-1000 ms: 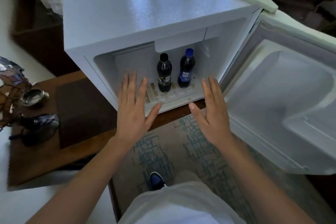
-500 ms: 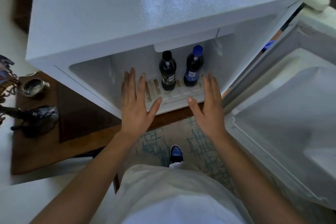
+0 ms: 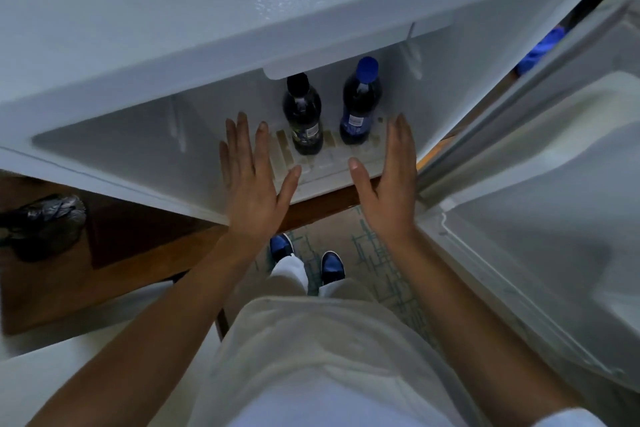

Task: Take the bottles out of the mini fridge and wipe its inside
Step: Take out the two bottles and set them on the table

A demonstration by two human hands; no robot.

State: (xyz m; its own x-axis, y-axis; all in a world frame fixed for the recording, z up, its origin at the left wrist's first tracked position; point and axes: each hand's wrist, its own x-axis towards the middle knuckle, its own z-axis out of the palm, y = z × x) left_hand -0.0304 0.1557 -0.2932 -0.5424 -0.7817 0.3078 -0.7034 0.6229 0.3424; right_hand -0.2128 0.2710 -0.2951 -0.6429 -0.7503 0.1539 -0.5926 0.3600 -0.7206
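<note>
both grips (image 3: 252,184) (image 3: 388,180) open, empty, w/ bottles (image 3: 302,114) unobstructed behind.

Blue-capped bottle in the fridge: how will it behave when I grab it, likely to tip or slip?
The blue-capped bottle looks full of dark liquid, so probably heavy for its size. It stands tall and narrow on a ribbed floor, so a push high up may tip it into the black-capped bottle. Its smooth plastic may be slippery; grip at the label.

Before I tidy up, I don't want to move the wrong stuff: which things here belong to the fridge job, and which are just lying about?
Job:
mini fridge
black-capped bottle
blue-capped bottle
open door

Lying about:
dark crumpled object on the wooden surface
blue item behind the door
</note>
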